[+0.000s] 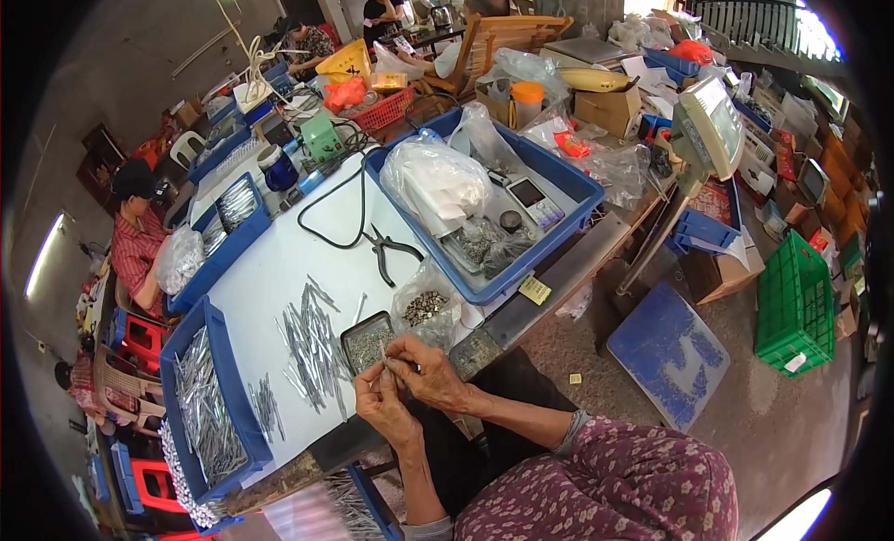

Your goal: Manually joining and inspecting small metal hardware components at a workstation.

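Two hands, left hand and right hand, meet with fingers pinched on one small metal piece, near one dark tray and two pliers.

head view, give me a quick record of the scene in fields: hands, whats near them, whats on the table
left hand: pinching a small metal piece, fingertips meeting the other hand
right hand: pinching the same piece
nearest: small dark tray of tiny parts; clear bag of small parts
table: white top, loose metal pins, black pliers
bins: blue bin of metal pins at left
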A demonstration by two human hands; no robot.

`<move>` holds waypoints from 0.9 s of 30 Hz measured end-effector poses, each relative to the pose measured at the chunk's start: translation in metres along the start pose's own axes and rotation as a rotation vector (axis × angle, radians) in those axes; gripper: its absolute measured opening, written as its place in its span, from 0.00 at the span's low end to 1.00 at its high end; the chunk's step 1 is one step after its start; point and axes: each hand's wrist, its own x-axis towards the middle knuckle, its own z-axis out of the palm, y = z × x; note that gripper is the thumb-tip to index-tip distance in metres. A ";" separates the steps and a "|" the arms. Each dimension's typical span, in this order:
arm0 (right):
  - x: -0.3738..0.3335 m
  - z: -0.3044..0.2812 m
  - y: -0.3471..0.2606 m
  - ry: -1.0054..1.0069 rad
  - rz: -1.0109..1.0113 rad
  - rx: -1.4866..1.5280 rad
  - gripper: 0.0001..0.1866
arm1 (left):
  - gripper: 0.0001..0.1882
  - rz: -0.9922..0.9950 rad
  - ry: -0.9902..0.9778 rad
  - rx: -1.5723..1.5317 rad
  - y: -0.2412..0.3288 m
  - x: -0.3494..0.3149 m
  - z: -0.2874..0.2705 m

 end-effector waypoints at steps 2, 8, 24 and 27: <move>-0.001 0.002 0.000 0.032 -0.005 0.013 0.07 | 0.03 -0.002 -0.008 -0.011 0.000 0.000 0.001; 0.000 0.005 0.007 0.096 -0.047 -0.025 0.07 | 0.03 -0.043 0.007 -0.036 -0.004 -0.001 0.001; -0.002 -0.001 -0.002 0.074 -0.083 -0.100 0.09 | 0.02 -0.168 -0.036 -0.128 0.000 0.001 -0.004; -0.003 0.001 0.001 0.028 -0.117 -0.066 0.11 | 0.02 -0.141 -0.017 -0.144 0.001 0.002 -0.007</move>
